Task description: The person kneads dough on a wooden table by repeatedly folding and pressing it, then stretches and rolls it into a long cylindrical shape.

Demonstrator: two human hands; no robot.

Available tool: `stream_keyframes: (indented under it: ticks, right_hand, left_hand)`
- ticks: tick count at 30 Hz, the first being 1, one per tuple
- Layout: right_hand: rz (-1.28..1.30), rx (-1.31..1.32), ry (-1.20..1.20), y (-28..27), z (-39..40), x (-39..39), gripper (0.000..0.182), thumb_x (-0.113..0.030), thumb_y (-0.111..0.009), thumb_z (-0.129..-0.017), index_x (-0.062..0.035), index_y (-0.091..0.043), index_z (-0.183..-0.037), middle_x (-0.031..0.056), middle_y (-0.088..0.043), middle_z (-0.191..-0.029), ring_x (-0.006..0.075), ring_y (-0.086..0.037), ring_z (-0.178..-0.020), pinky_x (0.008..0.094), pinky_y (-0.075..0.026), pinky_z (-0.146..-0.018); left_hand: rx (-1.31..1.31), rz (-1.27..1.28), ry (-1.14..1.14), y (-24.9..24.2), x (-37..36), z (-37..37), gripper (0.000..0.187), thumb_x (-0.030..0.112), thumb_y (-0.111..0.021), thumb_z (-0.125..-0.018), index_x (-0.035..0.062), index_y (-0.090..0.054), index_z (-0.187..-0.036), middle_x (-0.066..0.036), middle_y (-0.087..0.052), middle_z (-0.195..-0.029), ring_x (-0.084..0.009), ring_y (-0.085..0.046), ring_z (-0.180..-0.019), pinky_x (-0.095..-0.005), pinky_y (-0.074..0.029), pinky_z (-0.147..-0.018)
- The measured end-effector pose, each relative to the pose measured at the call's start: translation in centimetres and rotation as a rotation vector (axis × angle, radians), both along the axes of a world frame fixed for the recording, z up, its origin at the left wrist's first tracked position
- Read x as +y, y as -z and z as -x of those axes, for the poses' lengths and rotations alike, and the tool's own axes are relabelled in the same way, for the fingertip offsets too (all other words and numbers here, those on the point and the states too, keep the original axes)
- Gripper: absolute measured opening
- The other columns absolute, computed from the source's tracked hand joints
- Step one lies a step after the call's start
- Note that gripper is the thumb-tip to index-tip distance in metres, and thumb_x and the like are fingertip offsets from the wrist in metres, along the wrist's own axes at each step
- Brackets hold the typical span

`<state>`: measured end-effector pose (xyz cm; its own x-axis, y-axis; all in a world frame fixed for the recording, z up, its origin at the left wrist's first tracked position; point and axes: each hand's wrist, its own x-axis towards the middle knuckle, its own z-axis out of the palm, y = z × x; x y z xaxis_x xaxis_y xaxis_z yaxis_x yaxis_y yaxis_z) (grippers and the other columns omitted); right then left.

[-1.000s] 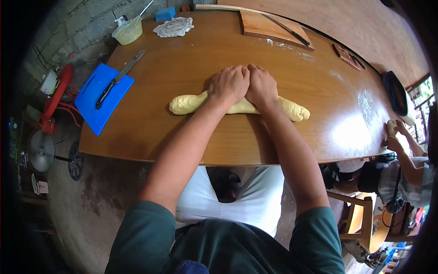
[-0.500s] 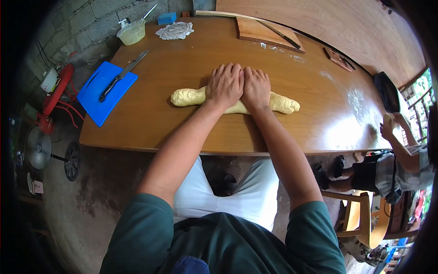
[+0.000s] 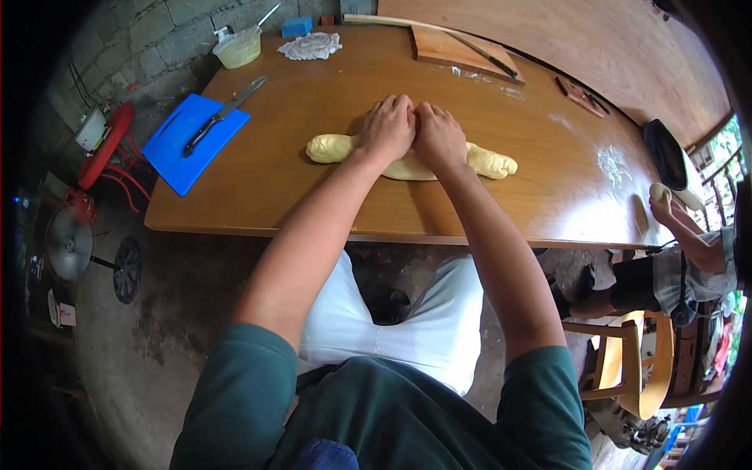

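Observation:
A long, pale yellow log of dough [image 3: 408,168] lies crosswise on the wooden table [image 3: 258,188]. Both its lumpy ends stick out past my hands. My left hand [image 3: 387,129] presses on the middle of the log, its fingers curled over the far side. Right beside it, nearly touching, my right hand [image 3: 439,139] grips the dough in the same way with bent fingers. The fingertips and the dough beneath both palms are hidden.
At left, a knife [image 3: 205,131] lies on a blue cutting board [image 3: 184,160]. A bowl [image 3: 237,51], blue sponge [image 3: 296,27] and crumpled cloth [image 3: 310,46] stand at the back. A wooden board [image 3: 454,55] lies far right. Another person's hand [image 3: 662,205] holds a dough piece.
My fingers have gone from stretched flat to curled over the dough. The view has shifted slightly. At right, the other person's hand has moved with its dough piece.

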<state>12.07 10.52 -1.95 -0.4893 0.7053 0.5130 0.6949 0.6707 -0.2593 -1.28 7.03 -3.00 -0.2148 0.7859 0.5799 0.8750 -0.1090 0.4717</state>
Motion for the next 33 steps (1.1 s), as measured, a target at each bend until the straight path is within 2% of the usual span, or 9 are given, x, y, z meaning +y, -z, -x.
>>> stream_keyframes:
  ticks: [2, 4, 14, 17, 20, 23, 25, 30, 33]
  right_hand:
    - [0.142, -0.058, 0.081, 0.5, 0.4, 0.9, 0.019, -0.023, -0.055, -0.104, -0.0067, -0.065, -0.108, 0.0176, -0.075, -0.114, 0.0389, -0.069, -0.114, 0.0516, -0.057, -0.097]
    - [0.091, -0.023, 0.048, 0.9, 0.6, 2.5, 0.022, -0.024, -0.054, -0.104, -0.0065, -0.066, -0.109, 0.0169, -0.075, -0.116, 0.0382, -0.070, -0.115, 0.0512, -0.056, -0.099]
    - [0.264, -0.158, 0.120, 0.2, 3.7, 10.6, 0.028, -0.026, -0.054, -0.104, -0.0056, -0.070, -0.113, 0.0189, -0.076, -0.120, 0.0380, -0.070, -0.120, 0.0508, -0.057, -0.104]
    - [0.172, -0.121, 0.131, 1.0, 4.4, 13.0, 0.027, -0.029, -0.056, -0.104, -0.0072, -0.069, -0.111, 0.0205, -0.077, -0.114, 0.0417, -0.073, -0.113, 0.0535, -0.059, -0.096]
    - [0.089, -0.150, 0.090, 2.1, 4.1, 13.0, 0.023, -0.027, -0.059, -0.102, -0.0075, -0.068, -0.110, 0.0205, -0.077, -0.109, 0.0417, -0.073, -0.108, 0.0528, -0.060, -0.093]
    - [-0.090, -0.021, 0.005, 2.3, 3.7, 11.9, 0.019, -0.025, -0.062, -0.100, -0.0081, -0.065, -0.107, 0.0185, -0.076, -0.103, 0.0400, -0.074, -0.103, 0.0517, -0.060, -0.090]
    - [-0.120, -0.008, 0.019, 2.4, 2.7, 9.7, 0.017, -0.025, -0.059, -0.101, -0.0089, -0.063, -0.103, 0.0133, -0.077, -0.101, 0.0343, -0.073, -0.101, 0.0475, -0.058, -0.087]
    - [-0.188, 0.046, 0.038, 2.0, 0.2, 3.5, 0.019, -0.028, -0.058, -0.103, -0.0099, -0.062, -0.103, 0.0110, -0.076, -0.100, 0.0328, -0.071, -0.099, 0.0467, -0.056, -0.089]
    - [-0.102, 0.041, 0.026, 2.3, -0.8, 1.5, 0.020, -0.029, -0.058, -0.103, -0.0100, -0.064, -0.107, 0.0117, -0.075, -0.105, 0.0331, -0.071, -0.105, 0.0462, -0.055, -0.092]
  left_hand:
    - [0.102, 0.128, -0.088, 0.3, 0.7, 0.3, 0.025, 0.028, -0.053, -0.109, 0.0054, -0.066, -0.107, -0.017, -0.072, -0.112, -0.0418, -0.068, -0.107, -0.0546, -0.053, -0.096]
    - [0.195, 0.026, -0.083, 0.6, 1.8, 0.6, 0.029, 0.031, -0.052, -0.110, 0.0062, -0.067, -0.108, -0.016, -0.072, -0.113, -0.0402, -0.067, -0.110, -0.0548, -0.053, -0.097]
    - [0.120, 0.110, -0.117, 1.8, 10.9, 3.5, 0.029, 0.030, -0.052, -0.108, 0.0058, -0.067, -0.109, -0.015, -0.072, -0.114, -0.0401, -0.067, -0.110, -0.0545, -0.053, -0.099]
    - [0.138, 0.093, -0.120, 2.0, 13.0, 4.2, 0.027, 0.029, -0.052, -0.108, 0.0060, -0.067, -0.110, -0.016, -0.072, -0.115, -0.0398, -0.067, -0.111, -0.0543, -0.053, -0.100]
    - [0.167, -0.007, -0.086, 2.1, 11.7, 3.6, 0.023, 0.025, -0.054, -0.105, 0.0056, -0.066, -0.108, -0.016, -0.072, -0.112, -0.0394, -0.066, -0.110, -0.0542, -0.053, -0.097]
    - [0.221, -0.222, 0.046, 1.3, 9.1, 2.8, 0.013, 0.019, -0.058, -0.101, 0.0065, -0.062, -0.103, -0.015, -0.069, -0.104, -0.0386, -0.065, -0.103, -0.0529, -0.053, -0.092]
    - [0.237, -0.242, 0.041, 1.1, 7.1, 2.1, 0.012, 0.018, -0.058, -0.101, 0.0070, -0.061, -0.103, -0.014, -0.069, -0.103, -0.0382, -0.066, -0.102, -0.0522, -0.053, -0.091]
    - [0.263, -0.255, 0.113, 0.7, 1.4, 0.3, 0.012, 0.018, -0.059, -0.101, 0.0078, -0.058, -0.108, -0.015, -0.069, -0.102, -0.0381, -0.067, -0.101, -0.0516, -0.053, -0.091]
    - [0.217, -0.166, 0.116, 1.1, -1.1, -0.4, 0.014, 0.017, -0.058, -0.103, 0.0068, -0.057, -0.111, -0.016, -0.070, -0.106, -0.0390, -0.068, -0.104, -0.0528, -0.054, -0.093]
